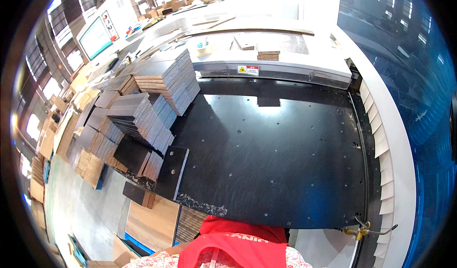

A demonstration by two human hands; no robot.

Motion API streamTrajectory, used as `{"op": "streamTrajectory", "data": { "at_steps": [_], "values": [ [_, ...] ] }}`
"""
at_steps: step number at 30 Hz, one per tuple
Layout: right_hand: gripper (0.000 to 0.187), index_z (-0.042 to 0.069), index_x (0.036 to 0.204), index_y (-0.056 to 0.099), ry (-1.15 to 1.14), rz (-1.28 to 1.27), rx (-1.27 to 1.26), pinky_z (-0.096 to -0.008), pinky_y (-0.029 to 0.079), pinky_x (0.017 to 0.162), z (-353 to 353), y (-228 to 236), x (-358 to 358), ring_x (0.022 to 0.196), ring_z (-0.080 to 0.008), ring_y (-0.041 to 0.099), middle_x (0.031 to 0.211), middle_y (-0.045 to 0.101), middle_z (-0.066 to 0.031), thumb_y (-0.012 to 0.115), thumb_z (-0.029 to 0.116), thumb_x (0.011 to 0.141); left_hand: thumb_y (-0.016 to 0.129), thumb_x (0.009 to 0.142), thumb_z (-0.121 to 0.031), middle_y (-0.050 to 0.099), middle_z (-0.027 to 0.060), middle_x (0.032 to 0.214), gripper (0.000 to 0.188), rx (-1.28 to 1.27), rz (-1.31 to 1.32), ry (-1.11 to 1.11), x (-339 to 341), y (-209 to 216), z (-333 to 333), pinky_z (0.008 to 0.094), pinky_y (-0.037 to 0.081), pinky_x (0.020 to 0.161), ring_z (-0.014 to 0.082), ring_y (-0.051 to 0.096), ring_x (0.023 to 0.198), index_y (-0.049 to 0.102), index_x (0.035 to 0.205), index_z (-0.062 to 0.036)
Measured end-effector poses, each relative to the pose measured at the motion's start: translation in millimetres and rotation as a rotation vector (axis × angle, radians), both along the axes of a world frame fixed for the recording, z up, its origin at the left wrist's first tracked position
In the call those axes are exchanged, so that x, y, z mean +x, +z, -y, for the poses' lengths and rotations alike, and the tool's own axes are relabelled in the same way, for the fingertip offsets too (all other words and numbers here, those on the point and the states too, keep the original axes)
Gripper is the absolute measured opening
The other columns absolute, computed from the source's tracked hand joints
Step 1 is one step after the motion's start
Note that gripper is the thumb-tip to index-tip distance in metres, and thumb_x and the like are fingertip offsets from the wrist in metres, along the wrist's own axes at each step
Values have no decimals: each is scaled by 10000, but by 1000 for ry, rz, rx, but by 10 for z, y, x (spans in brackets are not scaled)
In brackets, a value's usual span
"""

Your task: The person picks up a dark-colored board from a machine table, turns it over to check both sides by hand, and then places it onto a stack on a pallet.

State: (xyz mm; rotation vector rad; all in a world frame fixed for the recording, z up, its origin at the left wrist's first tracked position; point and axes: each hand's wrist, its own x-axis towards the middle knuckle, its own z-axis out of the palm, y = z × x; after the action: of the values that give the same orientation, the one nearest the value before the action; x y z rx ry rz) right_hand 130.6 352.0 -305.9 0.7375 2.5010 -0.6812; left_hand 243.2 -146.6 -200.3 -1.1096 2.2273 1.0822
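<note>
Head view leaves both hands out of frame, so I cannot tell whether the fingers are apart or together. One dark board [171,173] lies at the black desk's [271,144] near left corner, beside board stacks [166,80] crowding that side. A beam [295,75] blocks the far edge; a yellow fitting [362,231] sits near right.

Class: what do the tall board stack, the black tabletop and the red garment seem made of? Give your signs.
Tall board stack: probably particleboard, with smooth dark faces; the rough, speckled edges suggest it.
Black tabletop: smooth and glossy, mirroring light; coated metal or hard plastic, unclear which.
Red garment: likely matte cloth, since it drapes softly.
</note>
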Motion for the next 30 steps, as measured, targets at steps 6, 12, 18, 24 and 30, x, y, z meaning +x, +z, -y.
{"op": "streamTrajectory", "data": {
  "at_steps": [6,12,18,24,30],
  "values": [
    [333,9,1057,723,20,3,9,-381,560,811,-10,100,-104,926,-360,714,971,723,-221,569,256,895,708,855,-263,715,149,893,292,12,16,-11,-87,-11,-18,402,513,738,238,659,821,706,1028,-28],
    [329,5,1061,719,50,15,52,-381,559,810,-9,189,-376,925,-354,714,971,721,-221,572,252,902,712,848,-265,715,156,898,294,40,72,9,-271,-17,-1,407,513,740,244,662,828,706,1022,-29],
    [325,0,1065,715,52,29,83,-382,557,810,21,296,-616,923,-348,714,971,719,-220,574,249,909,716,841,-268,715,162,903,296,63,108,26,-414,-6,85,412,512,741,250,665,836,706,1017,-30],
    [322,-4,1069,710,65,5,65,-383,555,809,24,206,-508,921,-342,714,971,718,-219,576,245,916,720,835,-271,716,169,908,298,41,93,-5,-254,-37,144,417,512,742,256,668,843,706,1011,-31],
    [318,-9,1073,706,82,-35,47,-384,554,809,-25,143,-410,919,-336,714,971,716,-218,579,241,923,723,828,-274,716,175,913,301,11,66,-33,-67,-91,180,422,512,744,261,671,850,707,1005,-32]
  ]
}}
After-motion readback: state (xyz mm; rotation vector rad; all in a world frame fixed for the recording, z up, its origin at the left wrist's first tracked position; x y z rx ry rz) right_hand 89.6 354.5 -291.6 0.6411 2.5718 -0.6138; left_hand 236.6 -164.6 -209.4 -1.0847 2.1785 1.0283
